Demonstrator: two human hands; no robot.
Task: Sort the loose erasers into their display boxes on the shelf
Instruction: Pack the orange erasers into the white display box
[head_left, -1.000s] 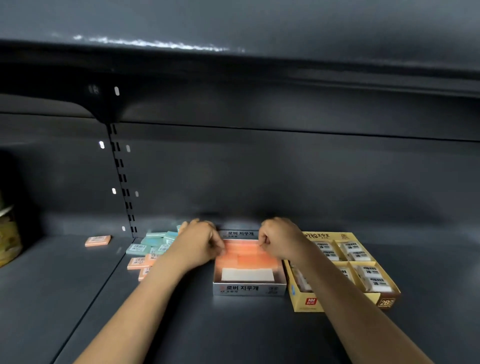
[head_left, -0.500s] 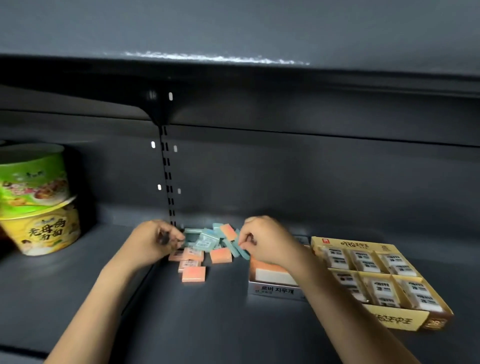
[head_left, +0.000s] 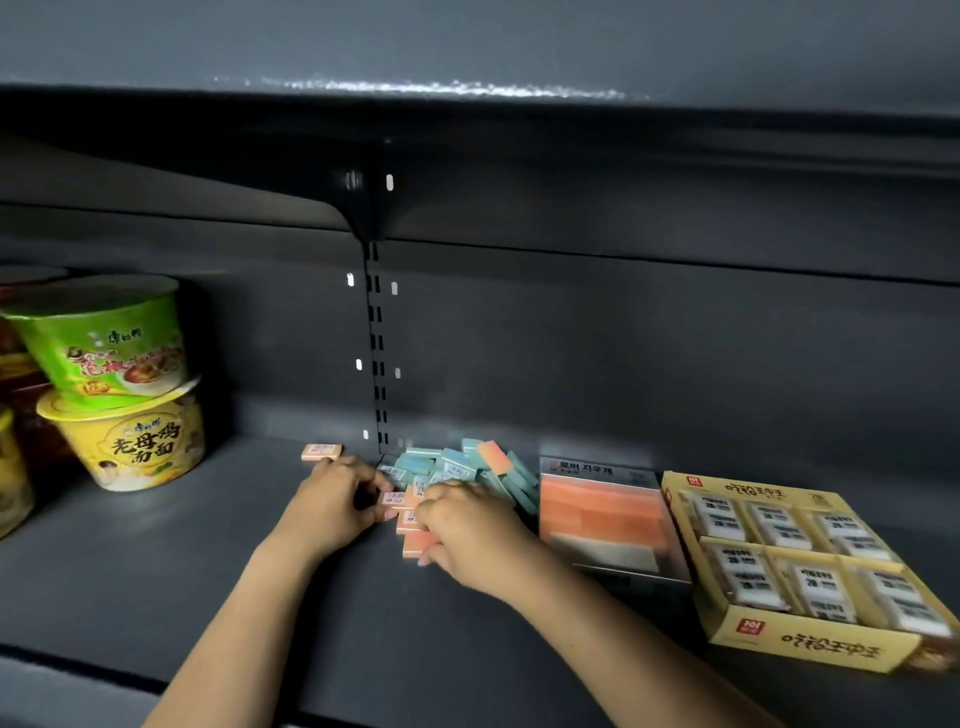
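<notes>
A heap of loose teal and orange erasers (head_left: 460, 470) lies on the shelf by the back upright. My left hand (head_left: 335, 501) is at the heap's left edge and pinches a small labelled orange eraser (head_left: 394, 499) between thumb and fingers. My right hand (head_left: 465, 530) is curled over the front of the heap, with thumb and fingers round an orange eraser (head_left: 415, 543). One orange eraser (head_left: 322, 450) lies alone further left. The grey display box (head_left: 597, 470) to the right holds orange erasers. The yellow display box (head_left: 810, 649) beyond it holds several white wrapped erasers.
Stacked instant noodle cups, green (head_left: 104, 343) on yellow (head_left: 130, 441), stand at the far left of the dark shelf (head_left: 156, 571). The slotted upright (head_left: 376, 343) runs up the back panel. Another shelf (head_left: 467, 52) hangs low overhead.
Both hands left the grey box and moved left to the loose heap. The left hand took an orange eraser; the right hand came down on the orange ones at the front. The view swung left.
</notes>
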